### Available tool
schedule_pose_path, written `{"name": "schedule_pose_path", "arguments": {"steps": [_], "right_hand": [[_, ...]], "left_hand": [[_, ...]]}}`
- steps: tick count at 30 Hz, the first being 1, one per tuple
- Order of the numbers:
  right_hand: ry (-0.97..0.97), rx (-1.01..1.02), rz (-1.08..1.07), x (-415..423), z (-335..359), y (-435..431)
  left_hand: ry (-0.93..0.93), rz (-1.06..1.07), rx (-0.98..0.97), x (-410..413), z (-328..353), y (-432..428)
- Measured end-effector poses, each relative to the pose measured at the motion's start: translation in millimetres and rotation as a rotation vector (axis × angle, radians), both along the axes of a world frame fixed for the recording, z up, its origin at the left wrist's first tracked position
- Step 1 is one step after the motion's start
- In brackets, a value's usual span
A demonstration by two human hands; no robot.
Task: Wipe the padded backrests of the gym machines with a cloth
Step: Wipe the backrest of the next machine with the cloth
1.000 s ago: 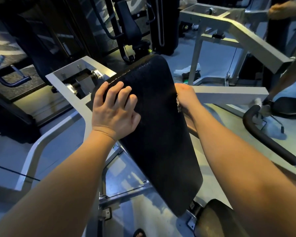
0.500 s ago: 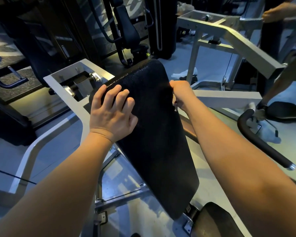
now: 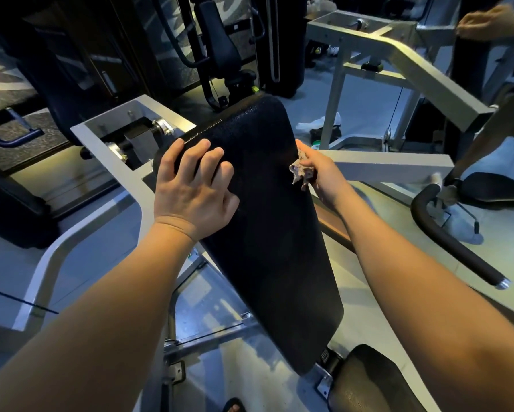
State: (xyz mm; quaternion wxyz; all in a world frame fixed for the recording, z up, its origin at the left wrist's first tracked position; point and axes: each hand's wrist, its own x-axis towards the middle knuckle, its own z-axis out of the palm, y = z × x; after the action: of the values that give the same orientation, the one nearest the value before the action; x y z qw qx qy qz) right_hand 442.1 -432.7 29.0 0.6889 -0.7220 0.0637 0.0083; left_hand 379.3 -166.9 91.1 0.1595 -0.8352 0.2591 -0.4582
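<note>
On backrest (image 3: 258,221) | left hand (image 3: 190,191) flat, splayed | right hand (image 3: 321,173) clutching cloth (image 3: 300,171)

We see a backrest (image 3: 267,233) of black, finely grained matt padding, a crumpled, rough-looking pale cloth (image 3: 301,171), a frame (image 3: 386,165) of smooth white-painted metal, and a handle (image 3: 449,242) in matt black grip with a shiny metal end

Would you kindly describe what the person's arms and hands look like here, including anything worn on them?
Both forearms are bare right up to the frame edge: no sleeves show. The left hand and right hand wear no gloves, and no watch, wristband or ring is visible.
</note>
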Motion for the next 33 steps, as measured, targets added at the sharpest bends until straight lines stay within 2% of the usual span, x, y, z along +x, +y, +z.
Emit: {"name": "schedule_pose_path", "arguments": {"steps": [3, 7, 12, 20, 24, 26, 29, 33], "right_hand": [[-0.049, -0.203, 0.028, -3, -1, -2], [-0.157, -0.145, -0.064, 8, 24, 3], [-0.153, -0.163, 0.035, 4, 22, 2], [0.109, -0.439, 0.043, -39, -87, -17], [0.28, -0.506, 0.019, -52, -113, -19], [0.3, -0.471, -0.035, -48, -110, -15], [0.263, -0.3, -0.125, -36, -97, -11], [-0.042, -0.204, -0.187, -30, -42, 5]], "left_hand": [[0.006, 0.005, 0.002, 0, 0, 0], [0.003, -0.004, -0.001, 0, 0, 0], [-0.006, -0.009, -0.007, 0, 0, 0], [-0.026, -0.025, -0.007, 2, -3, 1], [-0.033, -0.032, -0.007, 3, -2, 2], [-0.029, -0.028, -0.002, 3, -2, 2], [-0.024, -0.018, 0.0, 2, -2, 1], [-0.02, -0.022, 0.001, 2, -2, 2]]}}
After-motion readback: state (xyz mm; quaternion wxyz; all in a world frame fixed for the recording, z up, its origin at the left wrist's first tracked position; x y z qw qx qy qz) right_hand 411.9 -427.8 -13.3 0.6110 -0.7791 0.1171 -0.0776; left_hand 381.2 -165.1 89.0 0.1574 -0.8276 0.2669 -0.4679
